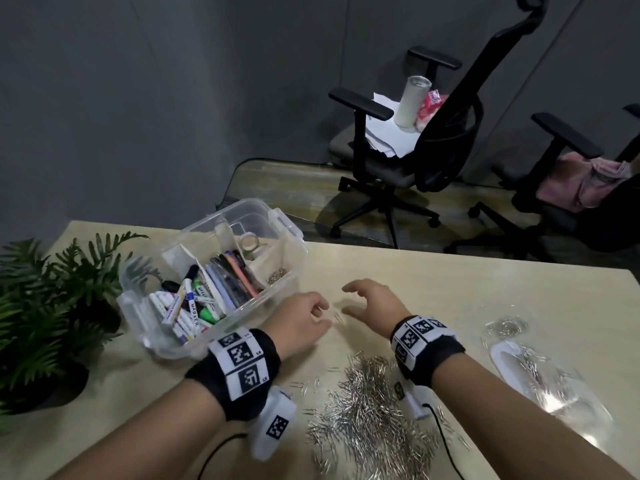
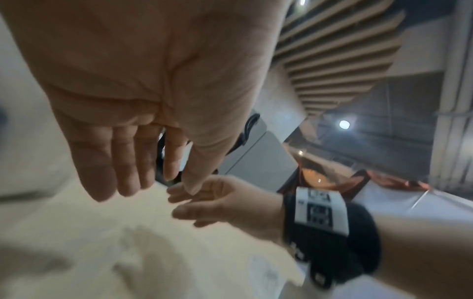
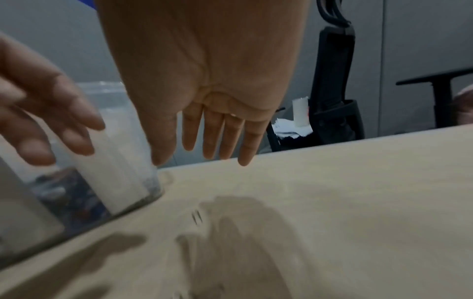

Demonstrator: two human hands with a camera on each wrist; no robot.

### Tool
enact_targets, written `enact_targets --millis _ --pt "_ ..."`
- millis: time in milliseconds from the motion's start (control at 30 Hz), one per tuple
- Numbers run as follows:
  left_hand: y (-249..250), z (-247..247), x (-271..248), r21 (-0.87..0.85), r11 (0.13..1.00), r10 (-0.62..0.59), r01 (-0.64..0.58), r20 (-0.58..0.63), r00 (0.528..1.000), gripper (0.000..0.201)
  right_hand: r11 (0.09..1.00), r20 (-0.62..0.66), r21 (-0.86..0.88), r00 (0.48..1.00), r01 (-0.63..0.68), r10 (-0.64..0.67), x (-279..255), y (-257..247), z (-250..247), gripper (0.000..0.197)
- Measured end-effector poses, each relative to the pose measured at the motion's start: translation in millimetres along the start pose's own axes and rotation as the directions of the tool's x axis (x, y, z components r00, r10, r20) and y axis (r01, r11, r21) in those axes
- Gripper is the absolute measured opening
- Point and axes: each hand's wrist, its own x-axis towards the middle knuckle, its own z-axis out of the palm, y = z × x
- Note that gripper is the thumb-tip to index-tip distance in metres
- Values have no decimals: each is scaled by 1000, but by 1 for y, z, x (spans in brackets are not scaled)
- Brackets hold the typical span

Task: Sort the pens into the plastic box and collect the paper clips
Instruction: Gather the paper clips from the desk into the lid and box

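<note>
A clear plastic box (image 1: pixel 291 268) stands on the beige table (image 1: pixel 450 278), filled with markers and pens (image 1: pixel 204 296) and a small heap of paper clips (image 1: pixel 276 276) in its right corner. A big pile of silver paper clips (image 1: pixel 374 414) lies near me between my forearms. One or two stray clips (image 1: pixel 338 318) lie between my hands. My left hand (image 1: pixel 308 317) hovers just right of the box, fingers relaxed, holding nothing. My right hand (image 1: pixel 367 303) hovers opposite it, fingers and thumb spread, empty. In the right wrist view its fingers (image 3: pixel 217 137) hang straight above the table, near the box (image 3: pixel 117 178).
A potted fern (image 1: pixel 52 299) stands at the table's left edge. Clear plastic packaging (image 1: pixel 540 375) with more clips lies at the right. Cables run from both wrists. Two office chairs (image 1: pixel 415 147) carrying papers and cloth stand on the floor beyond the table.
</note>
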Motion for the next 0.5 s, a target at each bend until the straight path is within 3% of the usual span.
enact_targets --millis 233,333,500 --pt "-50 76 -16 197 960 -226 198 130 965 86 981 293 -128 951 145 -102 -15 12 39 61" --pt "-59 93 -22 241 956 -209 165 169 963 104 953 383 -201 913 227 -137 -30 27 56 75" --pt "-54 123 -27 311 949 -113 58 163 980 106 938 329 -162 913 306 -241 -70 57 65 65"
